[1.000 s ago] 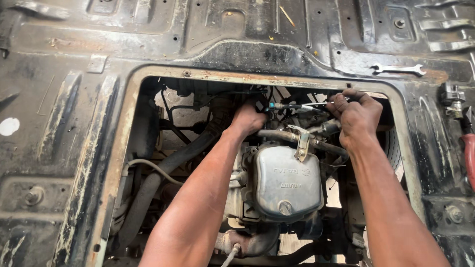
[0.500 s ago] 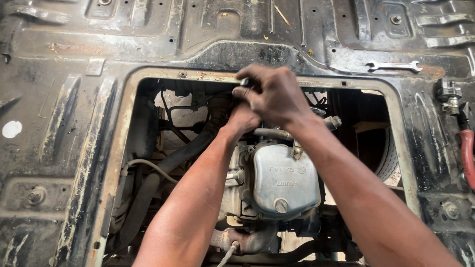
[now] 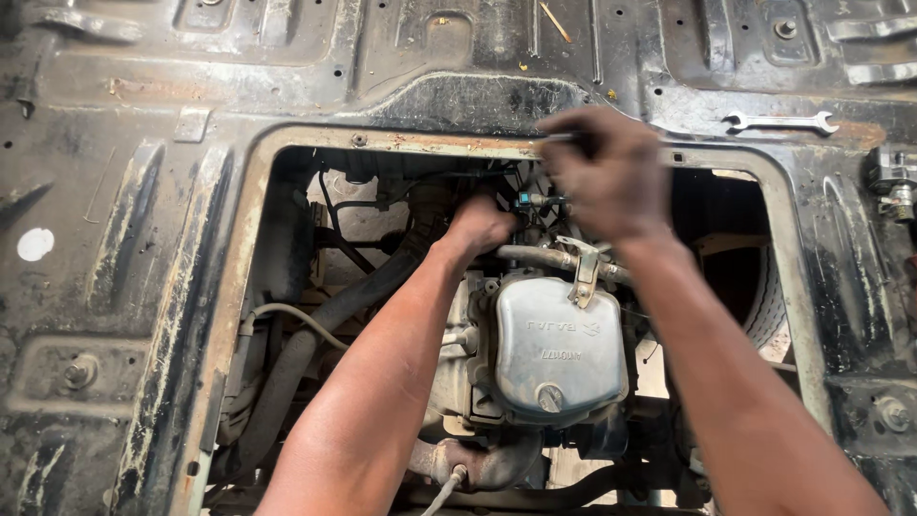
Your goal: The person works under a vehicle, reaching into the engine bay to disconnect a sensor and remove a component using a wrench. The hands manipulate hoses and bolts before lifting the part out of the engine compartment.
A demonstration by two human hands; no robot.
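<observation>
At the far left of the dark, grimy sheet-metal floor (image 3: 143, 239) sits a round white patch (image 3: 35, 245), the only mark of its kind on the ribbed, scratched steel; below it a rusty bolt head (image 3: 80, 371) stands in a pressed recess. A rectangular opening with a pale, rust-flecked rim (image 3: 244, 248) is cut through the floor, and the engine lies beneath it. Along the left inside runs a thick black rubber hose (image 3: 287, 373), with a thin pale cable (image 3: 287, 313) curving over it.

The left hand (image 3: 480, 225) reaches deep into the opening, curled closed around parts near a small blue-tipped connector (image 3: 523, 201); what exactly it grips cannot be told. Just below lies a dull metal pipe (image 3: 535, 256) held by a bent clamp bracket (image 3: 584, 272). Under that sits the rounded, silver-grey cast cover (image 3: 559, 349), smooth and oily, with raised lettering moulded into its face and a slotted round plug (image 3: 548, 397) near its lower edge. A rusty curved exhaust pipe (image 3: 468, 463) shows beneath.

The right hand (image 3: 607, 172), blurred, hovers over the upper rim of the opening, fingers closed on a thin dark tool (image 3: 559, 138) that pokes out to the left. Further right, a tyre (image 3: 769, 306) shows through the gap, a bright open-ended spanner (image 3: 778, 121) lies flat on the floor, and a small metal fitting (image 3: 893, 186) sits at the edge
</observation>
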